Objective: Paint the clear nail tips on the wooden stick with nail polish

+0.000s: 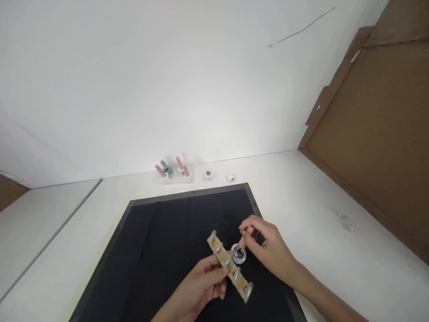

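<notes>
Your left hand (204, 279) pinches the wooden strip (230, 266) with metal hooks, held over the black mat (161, 241). Your right hand (268, 248) has fingertips pressed together at the small clear dish (239, 253) beside it.

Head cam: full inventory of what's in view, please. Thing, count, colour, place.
wooden strip: 1, light wood with about five metal hooks, held over the mat, tilted
small dish: 1, clear, dark bits inside, on the mat beside the strip
mat: 1, black, on the table
table: 1, white, against the wall
peg blocks: 2, wood, one with a green part, by the wall
small block: 1, pale with a dark piece, by the wall
small round piece: 1, pale, by the wall
discs: 2, pale, right of the mat
panel: 1, brown, far right
left hand: grips the strip
right hand: fingertips pinched above the dish
</notes>
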`<action>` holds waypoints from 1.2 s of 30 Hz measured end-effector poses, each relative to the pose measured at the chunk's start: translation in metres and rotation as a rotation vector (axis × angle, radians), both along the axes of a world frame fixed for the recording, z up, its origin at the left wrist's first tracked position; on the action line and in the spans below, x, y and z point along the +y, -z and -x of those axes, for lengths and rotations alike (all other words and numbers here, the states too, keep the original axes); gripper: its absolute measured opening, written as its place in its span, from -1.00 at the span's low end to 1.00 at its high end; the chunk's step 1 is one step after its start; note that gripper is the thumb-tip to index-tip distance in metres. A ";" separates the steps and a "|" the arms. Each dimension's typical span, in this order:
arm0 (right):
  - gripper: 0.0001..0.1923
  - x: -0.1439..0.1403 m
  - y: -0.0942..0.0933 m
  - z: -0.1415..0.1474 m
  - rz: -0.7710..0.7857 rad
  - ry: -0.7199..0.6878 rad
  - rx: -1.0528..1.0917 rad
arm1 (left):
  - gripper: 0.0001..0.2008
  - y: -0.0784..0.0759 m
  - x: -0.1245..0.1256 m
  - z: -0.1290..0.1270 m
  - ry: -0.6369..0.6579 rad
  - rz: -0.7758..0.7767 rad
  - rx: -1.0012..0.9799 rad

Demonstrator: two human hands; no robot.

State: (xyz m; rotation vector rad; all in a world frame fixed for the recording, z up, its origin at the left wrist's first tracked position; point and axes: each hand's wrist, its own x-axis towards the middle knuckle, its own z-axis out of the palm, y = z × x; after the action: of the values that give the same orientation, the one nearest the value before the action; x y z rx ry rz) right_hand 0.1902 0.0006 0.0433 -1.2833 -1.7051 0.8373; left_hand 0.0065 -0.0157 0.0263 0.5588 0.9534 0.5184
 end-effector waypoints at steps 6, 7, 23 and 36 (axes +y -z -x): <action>-0.80 0.000 0.001 0.000 -0.017 0.010 -0.017 | -0.55 -0.001 0.001 -0.001 -0.007 0.005 0.002; -0.80 0.000 0.002 -0.001 -0.015 0.010 -0.020 | -0.55 -0.001 0.000 -0.001 -0.007 0.006 0.003; -0.80 0.001 0.004 -0.002 -0.002 0.019 -0.056 | -0.56 0.000 0.000 0.000 -0.015 0.014 -0.004; -0.78 -0.002 0.006 -0.002 -0.015 0.000 -0.062 | -0.56 -0.002 0.002 -0.001 -0.012 0.012 0.010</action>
State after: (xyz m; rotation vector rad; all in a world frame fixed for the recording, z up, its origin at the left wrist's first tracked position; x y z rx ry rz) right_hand 0.1921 -0.0009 0.0376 -1.3111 -1.7574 0.7906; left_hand 0.0072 -0.0138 0.0284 0.5454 0.9692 0.5203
